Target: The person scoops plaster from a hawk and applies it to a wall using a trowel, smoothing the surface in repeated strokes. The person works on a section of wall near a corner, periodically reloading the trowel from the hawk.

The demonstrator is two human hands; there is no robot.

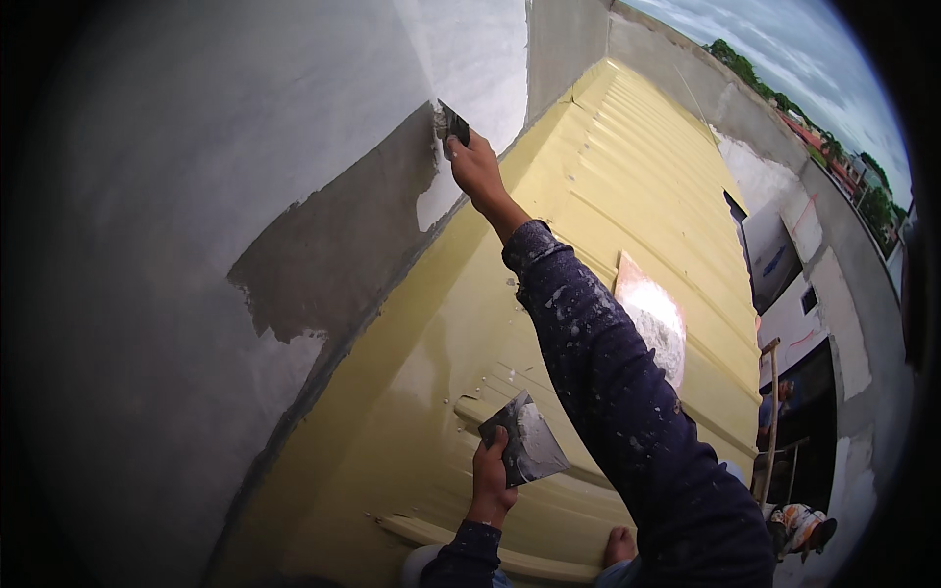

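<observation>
My right hand (472,169) reaches up on a long, plaster-spattered dark sleeve, gripping a putty knife (451,125) whose blade lies at the wall, by the top edge of a darker grey patch of coating (333,230) on the pale plastered wall (167,196). Low in the view, my left hand (492,480) holds a wide, square-bladed scraper (524,438) with grey-white paste on it, above the yellow corrugated metal roofing (343,461). A board (652,323) carrying white material lies on the roofing, just right of my right forearm.
My bare foot (619,547) rests on the roofing below. At right are a concrete parapet (686,98), unfinished walls with dark openings, a wooden frame (772,412) and two other people (799,529), partly hidden. Trees and rooftops show beyond.
</observation>
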